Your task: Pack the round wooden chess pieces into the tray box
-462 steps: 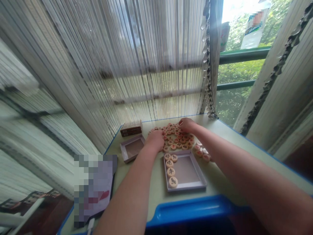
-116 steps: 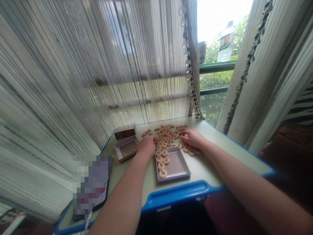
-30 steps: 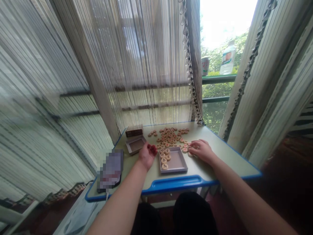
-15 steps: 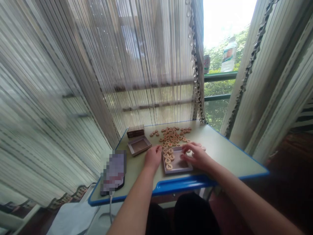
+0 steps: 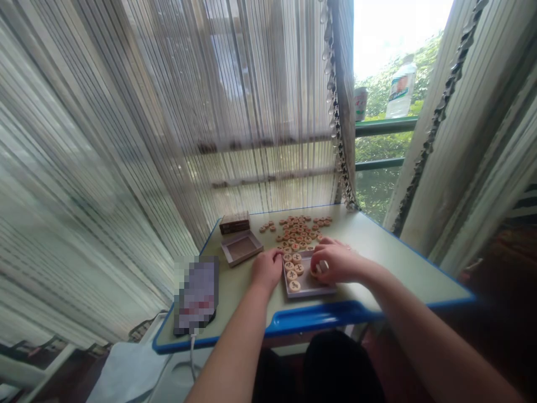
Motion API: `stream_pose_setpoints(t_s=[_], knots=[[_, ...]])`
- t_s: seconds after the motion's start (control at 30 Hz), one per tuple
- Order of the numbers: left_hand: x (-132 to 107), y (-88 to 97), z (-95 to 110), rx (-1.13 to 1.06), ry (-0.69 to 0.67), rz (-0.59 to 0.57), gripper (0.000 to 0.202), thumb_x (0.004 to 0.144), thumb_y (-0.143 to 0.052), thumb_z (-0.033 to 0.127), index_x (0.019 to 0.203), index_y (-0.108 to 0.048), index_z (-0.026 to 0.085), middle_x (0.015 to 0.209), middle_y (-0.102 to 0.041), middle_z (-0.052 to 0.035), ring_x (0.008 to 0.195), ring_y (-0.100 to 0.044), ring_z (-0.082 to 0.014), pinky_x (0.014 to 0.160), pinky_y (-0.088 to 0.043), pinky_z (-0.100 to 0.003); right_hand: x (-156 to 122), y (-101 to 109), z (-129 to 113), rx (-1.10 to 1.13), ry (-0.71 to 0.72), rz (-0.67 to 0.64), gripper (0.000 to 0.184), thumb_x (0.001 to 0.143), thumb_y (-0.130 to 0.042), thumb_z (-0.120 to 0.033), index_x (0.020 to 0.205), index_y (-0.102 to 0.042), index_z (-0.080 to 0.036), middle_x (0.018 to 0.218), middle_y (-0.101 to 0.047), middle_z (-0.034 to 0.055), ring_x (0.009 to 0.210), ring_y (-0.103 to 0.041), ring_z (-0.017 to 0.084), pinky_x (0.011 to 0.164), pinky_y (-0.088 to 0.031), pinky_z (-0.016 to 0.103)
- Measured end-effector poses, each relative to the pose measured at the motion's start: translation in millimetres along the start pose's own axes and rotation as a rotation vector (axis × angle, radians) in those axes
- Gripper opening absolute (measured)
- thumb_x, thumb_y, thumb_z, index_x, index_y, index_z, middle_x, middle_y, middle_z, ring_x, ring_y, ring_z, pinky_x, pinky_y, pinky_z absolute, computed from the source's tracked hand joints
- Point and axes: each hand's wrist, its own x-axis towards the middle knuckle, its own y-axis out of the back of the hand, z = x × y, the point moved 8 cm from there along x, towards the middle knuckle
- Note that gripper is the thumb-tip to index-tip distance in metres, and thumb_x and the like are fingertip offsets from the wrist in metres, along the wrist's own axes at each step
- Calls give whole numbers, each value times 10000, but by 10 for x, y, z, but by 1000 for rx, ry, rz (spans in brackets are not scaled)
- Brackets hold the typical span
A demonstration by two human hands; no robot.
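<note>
A shallow box (image 5: 310,292) lies on the table in front of me, with several round wooden Chinese chess pieces (image 5: 295,286) set in rows along its left side. At its left wall, my left hand (image 5: 267,271) is closed, its curled fingers on the box's edge near the far left corner. Over the right half of the box, my right hand (image 5: 338,262) pinches a Chinese chess piece, which the fingers partly cover. Beyond the box spreads a loose heap of more pieces (image 5: 298,228), some with red and some with dark characters.
An empty-looking box lid (image 5: 242,248) lies left of my left hand, with a brown box (image 5: 235,222) behind it. A blurred-out phone (image 5: 196,296) with a white cable rests at the table's left edge. A bottle (image 5: 401,89) and a can (image 5: 360,103) stand on the window rail.
My right hand has lowered into the box and its fingers have closed in around a piece. My left hand stays at the box's left edge. The whole view has shifted slightly.
</note>
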Motion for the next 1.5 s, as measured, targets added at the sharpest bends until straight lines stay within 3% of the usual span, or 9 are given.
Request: stream_pose_setpoints(t_s=[0.17, 0.27, 0.47, 0.6, 0.8, 1.03, 1.27, 1.5], knots=[[18, -23, 17, 117, -37, -23, 130, 689, -606, 118, 702, -703, 203, 761, -675, -69, 769, -579, -214, 805, -408, -304, 107, -71, 144, 13, -84, -63, 139, 569, -676, -265, 705, -704, -279, 769, -593, 31, 747, -529, 181, 556, -372, 244], [56, -23, -6, 155, -27, -14, 128, 710, -586, 132, 684, -692, 198, 737, -668, -71, 736, -579, -210, 762, -407, -293, 126, -63, 139, 29, -89, -66, 120, 616, -657, -300, 726, -694, -271, 753, -604, 22, 706, -535, 159, 514, -346, 223], [83, 9, -53, 108, 37, 40, 123, 691, -593, 127, 628, -671, 198, 675, -648, -54, 725, -565, -204, 752, -392, -277, 120, 28, -168, 65, 109, 78, 114, 695, -626, -273, 793, -645, -220, 758, -637, 20, 797, -532, 174, 696, -408, 273], [58, 4, -52, 104, 54, 45, 114, 694, -592, 145, 626, -663, 202, 675, -642, -56, 734, -564, -210, 769, -388, -282, 125, -24, -263, 43, 165, 137, 76, 717, -604, -261, 769, -623, -209, 755, -633, 30, 777, -524, 174, 715, -412, 287], [52, -10, -52, 117, 57, 36, 114, 682, -597, 142, 606, -654, 205, 672, -645, -53, 743, -570, -211, 787, -395, -289, 107, -131, -276, 22, 179, 126, 59, 711, -593, -227, 761, -620, -214, 747, -627, 33, 757, -525, 177, 681, -411, 283], [55, -26, -37, 154, 3, 4, 125, 694, -585, 137, 632, -668, 207, 697, -656, -49, 722, -566, -205, 766, -402, -285, 78, -147, -260, 61, 196, 123, 191, 690, -584, -135, 836, -662, -229, 865, -629, 39, 837, -522, 182, 732, -427, 285], [38, -13, -69, -58, 53, 11, 120, 640, -626, 100, 609, -678, 204, 674, -650, -36, 765, -566, -213, 846, -403, -297, 83, -110, -249, 92, 205, 135, 182, 694, -606, -123, 827, -673, -229, 883, -627, 40, 866, -521, 182, 772, -431, 301], [38, -38, -28, 122, -32, -10, 91, 701, -610, 150, 695, -690, 194, 742, -675, -55, 749, -581, -210, 813, -424, -306, 90, -113, -221, 94, 189, 159, 182, 706, -587, -127, 837, -670, -223, 867, -631, 41, 857, -521, 185, 757, -430, 297]])
